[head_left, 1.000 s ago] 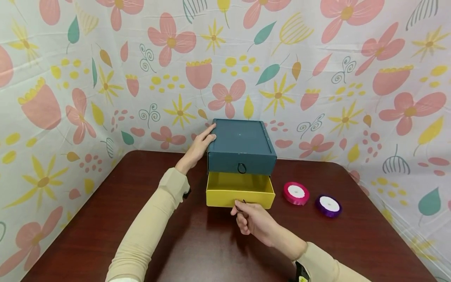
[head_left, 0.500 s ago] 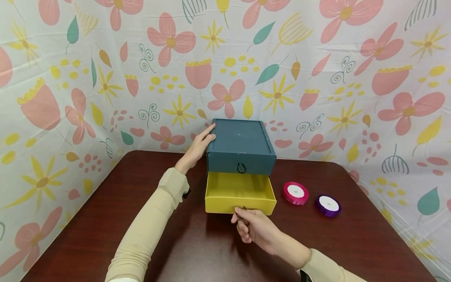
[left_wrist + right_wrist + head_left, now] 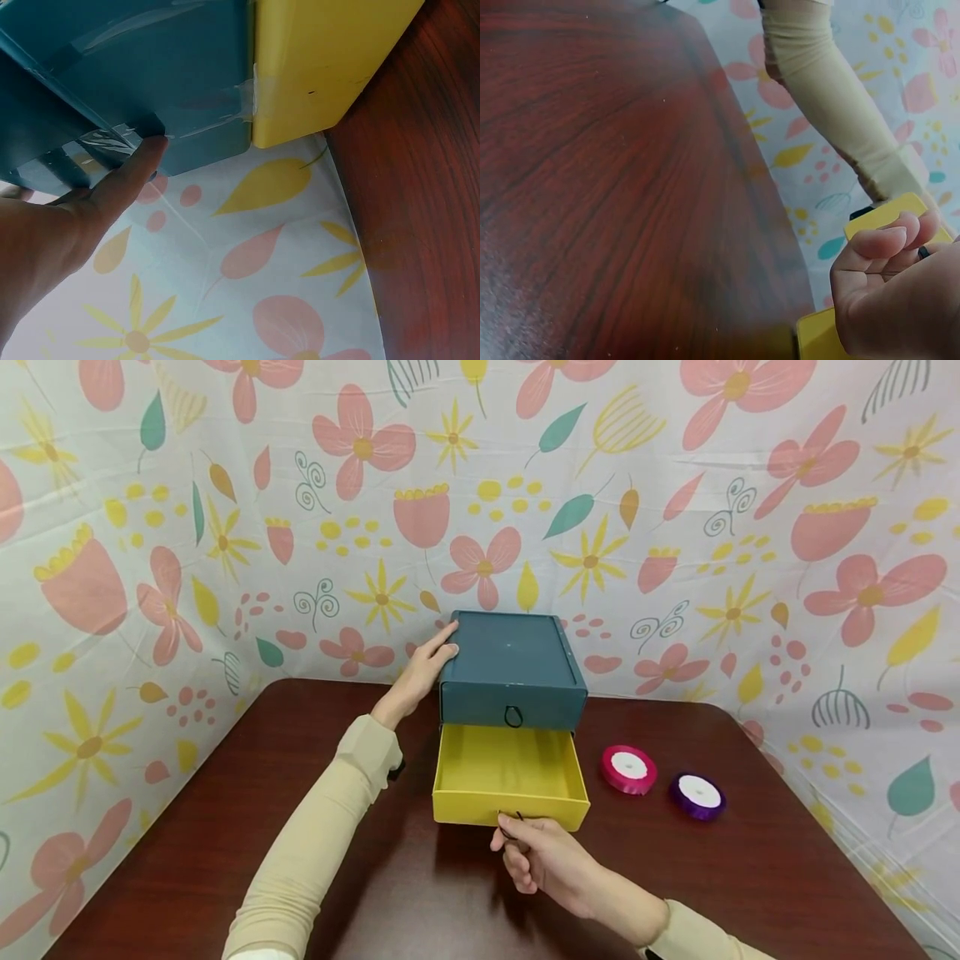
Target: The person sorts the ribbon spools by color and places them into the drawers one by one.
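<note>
A small chest with a blue upper drawer section (image 3: 513, 652) stands at the back of the table, a black loop on its front. Below it a yellow drawer (image 3: 510, 760) is pulled well out, its inside bare. My right hand (image 3: 555, 864) pinches the black cord loop (image 3: 513, 828) on the yellow front between thumb and curled fingers. On the chest's left upper side rests my left hand (image 3: 417, 679), fingers extended. In the left wrist view the thumb of the left hand (image 3: 97, 202) lies against the blue side wall (image 3: 172, 82), taped in places.
To the right of the drawer lie a pink ribbon spool (image 3: 628, 768) and a purple ribbon spool (image 3: 697, 795), both with white centres. The dark red wooden table (image 3: 390, 877) reaches back to a flower-patterned cloth (image 3: 300, 468) behind the chest.
The yellow drawer has slid further out toward me, with my right hand drawing back and holding its loop. My left hand has stayed on the blue chest.
</note>
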Demonstrator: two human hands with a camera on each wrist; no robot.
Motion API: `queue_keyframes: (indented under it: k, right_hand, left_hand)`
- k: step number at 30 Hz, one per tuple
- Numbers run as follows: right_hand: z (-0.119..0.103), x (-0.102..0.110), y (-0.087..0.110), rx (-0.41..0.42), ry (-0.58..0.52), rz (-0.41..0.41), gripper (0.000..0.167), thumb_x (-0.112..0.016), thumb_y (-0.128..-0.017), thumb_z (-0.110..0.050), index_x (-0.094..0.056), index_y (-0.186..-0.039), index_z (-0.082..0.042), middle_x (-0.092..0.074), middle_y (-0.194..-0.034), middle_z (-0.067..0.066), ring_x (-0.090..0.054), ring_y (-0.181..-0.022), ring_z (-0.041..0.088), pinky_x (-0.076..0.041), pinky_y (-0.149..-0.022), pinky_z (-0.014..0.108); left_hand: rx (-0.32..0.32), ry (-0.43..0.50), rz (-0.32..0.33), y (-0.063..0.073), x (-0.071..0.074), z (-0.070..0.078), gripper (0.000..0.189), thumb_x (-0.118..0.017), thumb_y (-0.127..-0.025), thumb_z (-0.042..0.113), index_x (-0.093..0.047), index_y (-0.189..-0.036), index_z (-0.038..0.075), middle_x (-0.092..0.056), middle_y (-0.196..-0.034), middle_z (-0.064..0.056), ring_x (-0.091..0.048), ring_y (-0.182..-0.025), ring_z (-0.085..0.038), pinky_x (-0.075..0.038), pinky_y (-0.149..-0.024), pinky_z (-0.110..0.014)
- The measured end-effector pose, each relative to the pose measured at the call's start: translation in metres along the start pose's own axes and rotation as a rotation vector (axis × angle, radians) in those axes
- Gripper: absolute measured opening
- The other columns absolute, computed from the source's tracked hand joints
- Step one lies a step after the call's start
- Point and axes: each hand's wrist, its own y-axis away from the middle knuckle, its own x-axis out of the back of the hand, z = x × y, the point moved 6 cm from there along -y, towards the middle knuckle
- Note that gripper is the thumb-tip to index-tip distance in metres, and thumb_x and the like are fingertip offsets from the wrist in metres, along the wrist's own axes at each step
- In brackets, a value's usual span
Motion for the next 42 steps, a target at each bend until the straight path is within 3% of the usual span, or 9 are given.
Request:
queue_keyframes:
  k: [6,42]
  right_hand:
    - [0.003,-0.003,0.003,0.0,0.003,-0.009,0.033,-0.05,-0.099,-0.043,-0.061,-0.087,-0.014,-0.045,-0.054,-0.009,-0.04,-0.05,0.006,-0.036,-0.052,0.021]
    - [0.01,-0.011,0.022,-0.027,-0.002,-0.059,0.032,-0.05,-0.099,-0.04,-0.062,-0.087,-0.013,-0.046,-0.054,-0.011,-0.041,-0.049,0.005,-0.038,-0.052,0.02]
  left_hand:
    - [-0.001,-0.013,-0.006,0.006,-0.002,0.01,0.056,-0.038,-0.105,0.031,-0.019,-0.156,0.022,-0.01,-0.164,-0.003,-0.014,-0.151,-0.027,-0.02,-0.12,-0.049]
    - [-0.007,-0.023,-0.002,0.006,-0.002,0.01,0.055,-0.037,-0.105,0.03,-0.019,-0.156,0.021,-0.012,-0.164,-0.003,-0.014,-0.151,-0.026,-0.02,-0.12,-0.049]
